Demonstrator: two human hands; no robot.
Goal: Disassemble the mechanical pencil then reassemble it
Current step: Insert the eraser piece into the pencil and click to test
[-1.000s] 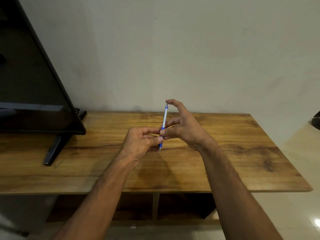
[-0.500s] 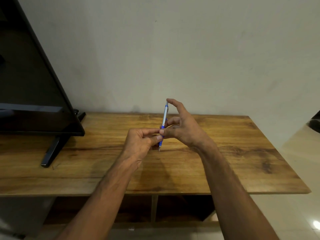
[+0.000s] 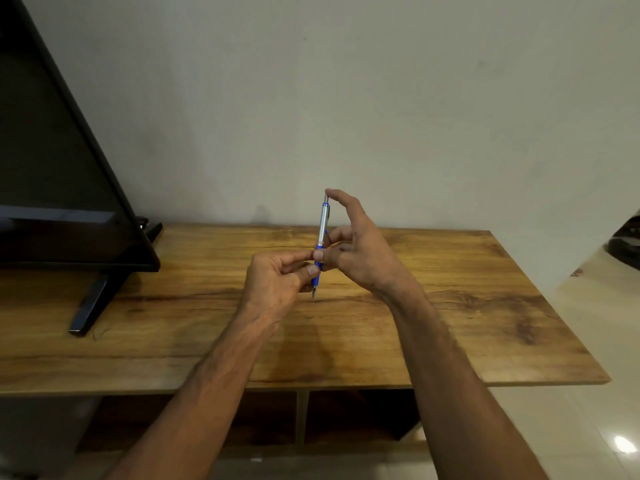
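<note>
The mechanical pencil (image 3: 323, 226) has a silver barrel and a blue grip, and stands nearly upright above the wooden table (image 3: 450, 323), tip down. My left hand (image 3: 277, 282) pinches the blue grip near the tip between thumb and forefinger. My right hand (image 3: 356, 251) holds the barrel at its middle, with the forefinger resting on the top cap. The pencil looks whole; no loose parts are in view.
A black TV (image 3: 62, 174) on a slanted foot (image 3: 93, 303) stands at the table's left. A plain wall runs behind. The table's front edge is near me, with open shelves below and tiled floor to the right.
Both hands with the pencil have stayed almost in place; the view has shifted slightly. The grip on the pencil looks the same.
</note>
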